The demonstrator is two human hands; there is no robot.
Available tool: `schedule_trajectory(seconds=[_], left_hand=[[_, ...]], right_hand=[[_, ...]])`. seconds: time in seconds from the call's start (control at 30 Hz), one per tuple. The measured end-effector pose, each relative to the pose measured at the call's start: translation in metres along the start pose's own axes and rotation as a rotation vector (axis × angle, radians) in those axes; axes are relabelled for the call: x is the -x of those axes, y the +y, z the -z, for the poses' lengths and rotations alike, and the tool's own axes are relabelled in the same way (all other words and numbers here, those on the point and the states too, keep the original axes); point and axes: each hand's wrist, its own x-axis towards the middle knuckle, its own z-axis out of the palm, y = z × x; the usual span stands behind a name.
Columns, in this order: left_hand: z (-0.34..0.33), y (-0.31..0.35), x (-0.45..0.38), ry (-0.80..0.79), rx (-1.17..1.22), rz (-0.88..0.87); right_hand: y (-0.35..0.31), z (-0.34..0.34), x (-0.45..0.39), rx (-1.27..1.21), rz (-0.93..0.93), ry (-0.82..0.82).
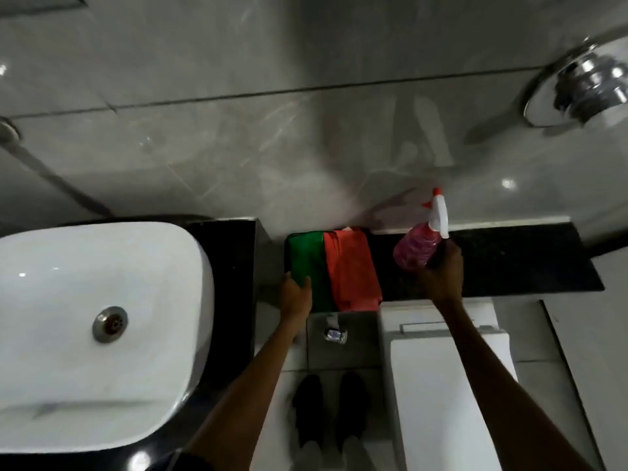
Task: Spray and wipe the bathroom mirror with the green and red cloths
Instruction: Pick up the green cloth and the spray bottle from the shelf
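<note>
A green cloth [311, 263] and a red cloth [351, 270] lie folded side by side on a black stone ledge [523, 263] against the wall. My left hand [295, 295] pinches the near left corner of the green cloth. My right hand [441, 273] grips a spray bottle [416, 246] filled with pink liquid, with a white trigger head and red nozzle, held just above the ledge to the right of the red cloth. No mirror is in view.
A white basin [102, 331] with a metal drain sits on a black counter at left. A white toilet cistern and lid [441, 385] stand below the ledge at right. A chrome wall fitting [581, 86] is at upper right. My shoes stand on the tiled floor.
</note>
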Motion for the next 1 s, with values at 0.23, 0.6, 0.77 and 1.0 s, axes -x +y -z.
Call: schedule_trajectory(seconds=[0.23, 0.6, 0.77, 1.0], left_hand=[[-0.037, 0.01, -0.03, 0.154, -0.086, 0.143], [-0.019, 0.018, -0.04, -0.032, 0.379, 0.152], [0.036, 0.043, 0.007, -0.159, 0.62, 0.163], [0.117, 0.081, 0.065, -0.37, 0.826, -0.138]], right_hand=[[-0.019, -0.021, -0.048, -0.262, -0.008, 0.109], [-0.054, -0.016, -0.025, -0.075, 0.392, 0.08], [-0.104, 0.004, 0.044, -0.136, 0.53, -0.156], [-0.166, -0.003, 0.124, -0.349, 0.34, -0.434]])
